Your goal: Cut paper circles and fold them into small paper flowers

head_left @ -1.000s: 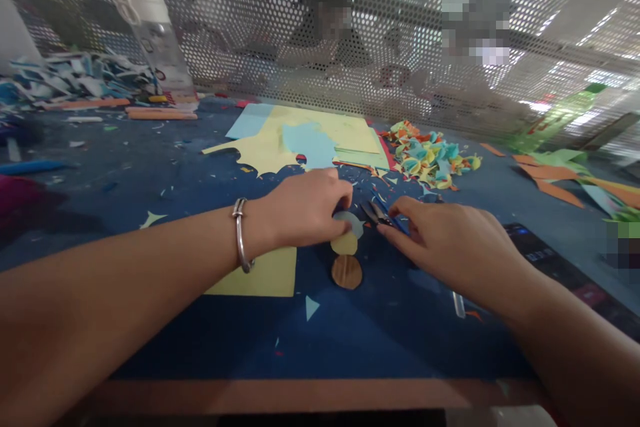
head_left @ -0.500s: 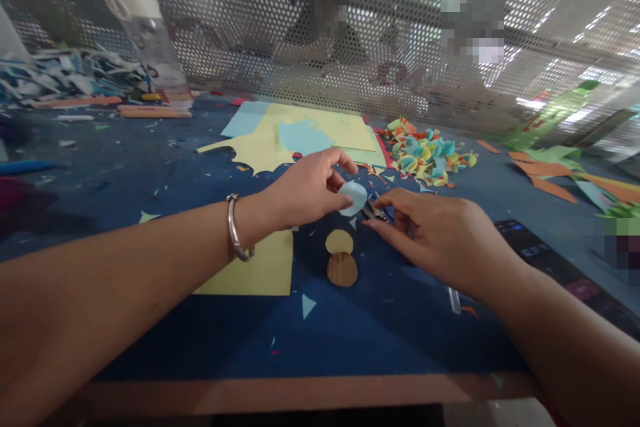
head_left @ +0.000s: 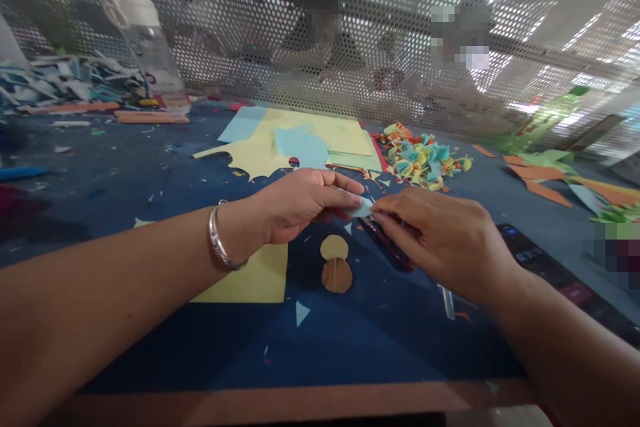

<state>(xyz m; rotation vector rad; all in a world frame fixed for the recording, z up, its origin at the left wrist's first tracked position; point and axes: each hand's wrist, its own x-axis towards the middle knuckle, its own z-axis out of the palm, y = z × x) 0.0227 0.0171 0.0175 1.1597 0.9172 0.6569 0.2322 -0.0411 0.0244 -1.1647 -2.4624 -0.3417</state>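
A light blue paper disc (head_left: 363, 207) is pinched between my two hands above the table. My left hand (head_left: 314, 203), with a silver bangle at the wrist, grips its left side between thumb and fingers. The thumb and fingertips of my right hand (head_left: 433, 227) close on its right edge. Beneath them on the dark blue surface lie scissors (head_left: 387, 247), partly covered by my right hand. Nearer to me, a yellow paper disc (head_left: 334, 248) touches a brown disc (head_left: 337, 275). A yellow sheet (head_left: 255, 277) lies under my left wrist.
Cut yellow paper (head_left: 257, 153) and blue paper sheets lie behind my hands. Right of them is a heap of folded paper pieces (head_left: 420, 153). A phone (head_left: 555, 273) lies by my right forearm. A water bottle (head_left: 153, 53) stands back left, before a perforated metal screen (head_left: 240, 27).
My right hand has left the scissors and taken hold of the blue disc's right edge. The disc has tipped from facing me to nearly edge-on, and the scissors show more plainly on the table.
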